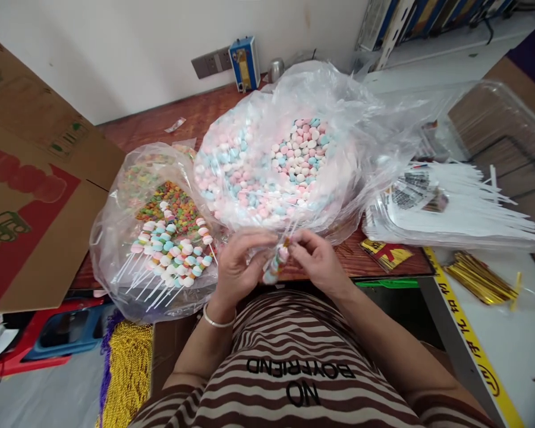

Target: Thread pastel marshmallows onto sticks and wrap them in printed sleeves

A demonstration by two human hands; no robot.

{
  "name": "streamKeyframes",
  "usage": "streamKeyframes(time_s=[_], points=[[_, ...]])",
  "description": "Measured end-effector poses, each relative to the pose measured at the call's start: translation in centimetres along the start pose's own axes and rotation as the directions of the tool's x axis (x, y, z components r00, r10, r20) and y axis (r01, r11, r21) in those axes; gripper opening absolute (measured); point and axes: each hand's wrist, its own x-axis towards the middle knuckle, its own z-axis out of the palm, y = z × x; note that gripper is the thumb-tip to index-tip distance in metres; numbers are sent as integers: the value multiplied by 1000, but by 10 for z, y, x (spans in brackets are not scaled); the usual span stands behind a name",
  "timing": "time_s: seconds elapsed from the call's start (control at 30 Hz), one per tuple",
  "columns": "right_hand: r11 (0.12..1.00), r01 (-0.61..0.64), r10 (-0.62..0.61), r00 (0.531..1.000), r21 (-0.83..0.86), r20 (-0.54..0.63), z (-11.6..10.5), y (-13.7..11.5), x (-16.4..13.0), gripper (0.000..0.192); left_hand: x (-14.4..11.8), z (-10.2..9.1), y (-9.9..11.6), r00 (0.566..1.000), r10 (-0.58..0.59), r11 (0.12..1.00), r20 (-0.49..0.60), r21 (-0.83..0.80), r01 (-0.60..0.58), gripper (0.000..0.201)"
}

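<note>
In front of my belly, at the table's edge, is a marshmallow skewer (274,265) in what looks like a clear wrapper, its stick end pointing away from me. My left hand (237,270) holds it from the left between thumb and fingers. On the other side, my right hand (317,261) pinches near the stick end, where a small gold bit shows; blur hides exactly what the fingertips grip. Finished-looking skewers (172,252) of pink, white and blue marshmallows lie piled on a clear bag (111,249) at left. Behind my hands sits a large open bag of loose marshmallows (301,151).
Small orange and green candies (172,202) fill the left bag. At right are a plastic tray of white sticks (463,202), a yellow packet (386,254) and gold twist ties (479,276). A tall cardboard box (35,178) stands left; a blue device (245,64) stands by the wall.
</note>
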Motion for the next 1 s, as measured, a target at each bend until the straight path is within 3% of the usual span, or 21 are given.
streamKeyframes(time_s=[0.03, 0.07, 0.1, 0.13, 0.17, 0.2, 0.27, 0.3, 0.37, 0.5, 0.57, 0.63, 0.7, 0.77, 0.83, 0.87, 0.93, 1.0], points=[[996, 74, -76, 996, -58, -49, -2, -6, 3, 24, -2, -2, 8, 989, -34, 999, 143, -37, 39, 22], [981, 144, -155, 985, -128, -82, -3, -13, 4, 21, -4, -3, 14, 944, -76, 994, 321, -56, 99, 20], [956, 210, -232, 969, -206, -89, -4, -20, 4, 17, -6, -2, 17, 868, -131, 984, 479, -45, 173, 21], [918, 278, -308, 949, -284, -65, -4, -26, 2, 13, -7, -1, 17, 800, -195, 970, 568, -10, 244, 24], [868, 350, -376, 927, -353, -4, -3, -31, 0, 10, -8, 0, 14, 774, -265, 951, 575, 24, 308, 29], [811, 423, -426, 900, -404, 86, -1, -35, -3, 8, -8, 1, 9, 793, -331, 929, 511, 30, 368, 34], [710, 545, -460, 839, -446, 292, 3, -36, -9, 10, -7, -1, -2, 867, -413, 892, 279, -67, 447, 41], [678, 581, -449, 812, -450, 372, 6, -34, -11, 12, -7, -5, -8, 892, -413, 889, 181, -133, 439, 42], [654, 594, -404, 798, -469, 447, 9, -26, -11, 13, -5, -15, -13, 926, -353, 907, 136, -192, 374, 53], [690, 492, -348, 869, -531, 353, 12, -17, -4, 13, -8, -32, -12, 923, -223, 973, 314, 9, 232, 104], [713, 457, -355, 889, -531, 289, 15, -19, -2, 13, -12, -31, -12, 934, -191, 973, 303, 181, 141, 110], [734, 445, -349, 895, -513, 277, 21, -22, -3, 12, -14, -26, -17, 972, -149, 938, 179, 336, 82, 100], [774, 415, -294, 905, -479, 308, 29, -22, -4, 13, -14, -21, -22, 994, -96, 902, -50, 418, 108, 91], [855, 321, -180, 920, -407, 348, 36, -15, -5, 15, -14, -18, -26, 958, -46, 892, -284, 419, 167, 92], [940, 174, -49, 921, -294, 386, 41, -5, -5, 14, -14, -19, -24, 932, -21, 905, -361, 389, 171, 98], [968, 95, 8, 915, -234, 403, 42, 1, -4, 15, -15, -21, -21, 945, -23, 915, -325, 374, 151, 102], [987, -52, 113, 903, -154, 414, 45, 12, 0, 21, -19, -28, -13, 988, -61, 931, -144, 350, 109, 107], [972, -212, 235, 868, -102, 437, 49, 21, 8, 26, -26, -36, -6, 987, -152, 924, -52, 346, 161, 112]])
